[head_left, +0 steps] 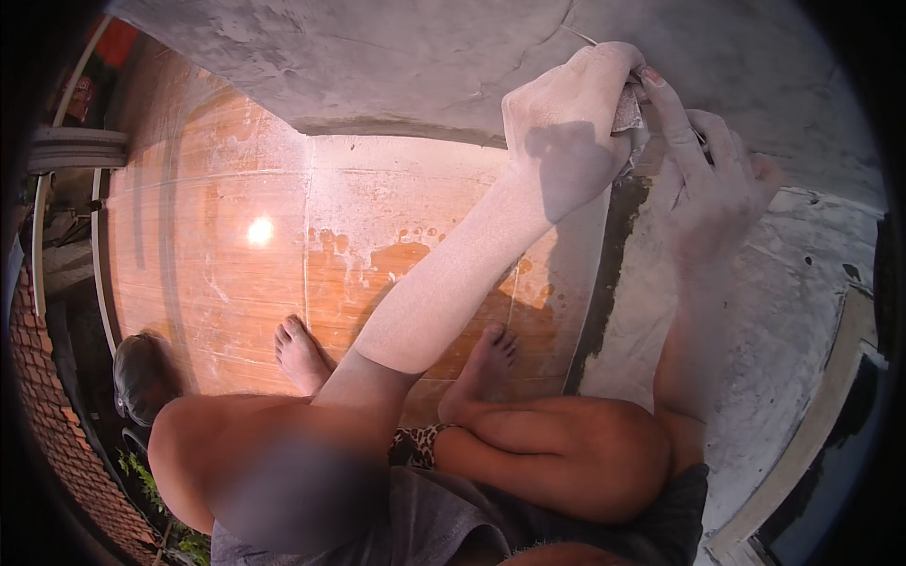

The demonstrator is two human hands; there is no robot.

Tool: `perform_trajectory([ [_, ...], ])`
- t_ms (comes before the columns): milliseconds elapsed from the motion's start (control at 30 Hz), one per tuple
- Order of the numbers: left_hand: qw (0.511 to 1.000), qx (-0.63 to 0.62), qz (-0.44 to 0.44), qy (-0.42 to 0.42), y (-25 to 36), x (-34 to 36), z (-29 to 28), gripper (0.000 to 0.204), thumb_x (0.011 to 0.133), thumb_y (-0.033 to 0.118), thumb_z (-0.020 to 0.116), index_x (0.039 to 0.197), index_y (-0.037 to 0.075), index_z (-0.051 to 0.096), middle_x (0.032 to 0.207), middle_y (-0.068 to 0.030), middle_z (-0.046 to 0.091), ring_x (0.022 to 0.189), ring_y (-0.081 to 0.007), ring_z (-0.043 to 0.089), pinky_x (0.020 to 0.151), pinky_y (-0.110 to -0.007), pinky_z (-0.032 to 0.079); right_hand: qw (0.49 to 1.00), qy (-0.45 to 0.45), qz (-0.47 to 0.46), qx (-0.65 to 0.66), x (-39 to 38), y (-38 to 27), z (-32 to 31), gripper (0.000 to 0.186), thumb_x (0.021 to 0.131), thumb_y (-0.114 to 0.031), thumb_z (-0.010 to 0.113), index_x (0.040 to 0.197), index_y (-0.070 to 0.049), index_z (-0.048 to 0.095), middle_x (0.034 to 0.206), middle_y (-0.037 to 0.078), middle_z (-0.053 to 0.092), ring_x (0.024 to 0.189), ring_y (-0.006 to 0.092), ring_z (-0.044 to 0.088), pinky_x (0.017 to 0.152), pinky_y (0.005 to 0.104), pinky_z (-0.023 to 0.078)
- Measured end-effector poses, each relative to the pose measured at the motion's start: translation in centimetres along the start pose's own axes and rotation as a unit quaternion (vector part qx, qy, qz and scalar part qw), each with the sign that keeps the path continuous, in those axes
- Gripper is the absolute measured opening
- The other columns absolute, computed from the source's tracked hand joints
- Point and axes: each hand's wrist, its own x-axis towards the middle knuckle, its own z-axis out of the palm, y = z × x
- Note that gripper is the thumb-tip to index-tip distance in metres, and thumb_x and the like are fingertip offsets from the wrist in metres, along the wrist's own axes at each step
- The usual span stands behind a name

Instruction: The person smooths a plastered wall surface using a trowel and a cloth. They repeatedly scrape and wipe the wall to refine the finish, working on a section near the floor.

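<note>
Both my hands, coated in pale dust, meet against the grey plastered wall at the upper right. My left hand [573, 113] is closed, its fingers bent round a crumpled, dusty whitish scrap [629, 111]. Whether that scrap is paper or sandpaper I cannot tell. Coming from the right, my right hand [713, 174] has one digit stretched to the scrap's upper edge, touching it beside my left fingertips. Its other fingers are curled, partly hiding what is between them. A thin pale strip [578, 36] sticks out above my left knuckles.
The grey wall [377, 66] ends in a lower edge above wet, whitish-smeared orange floor tiles [226, 302]. My bare feet [300, 354] rest on them. A dark strip [613, 264] borders a rough grey surface [632, 349] at right. A dark rounded object [142, 377] lies at left.
</note>
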Motion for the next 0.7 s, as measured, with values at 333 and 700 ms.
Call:
perform_trajectory([
  [333,1.0,-0.016,0.006,-0.002,0.0,0.3,0.3,0.031,0.075,0.005,0.075,0.104,0.01,0.066,0.09,-0.0059,0.071,0.073,-0.0269,0.069,0.06,-0.037,0.054,1.0,0.016,0.012,0.012,0.1,0.5,0.7,0.062,0.079,-0.004,0.064,0.13,-0.038,0.073,0.086,-0.014,0.064,0.071,0.0022,0.055,0.075,0.0301,0.028],
  [700,1.0,-0.002,0.015,-0.003,0.3,0.3,0.0,0.031,0.076,0.004,0.073,0.104,0.011,0.066,0.09,-0.0056,0.071,0.073,-0.0263,0.07,0.061,-0.038,0.054,0.999,0.045,0.015,0.014,-0.6,0.7,0.9,0.063,0.081,-0.006,0.065,0.133,-0.04,0.07,0.088,-0.013,0.063,0.071,0.0031,0.056,0.075,0.0308,0.029],
])
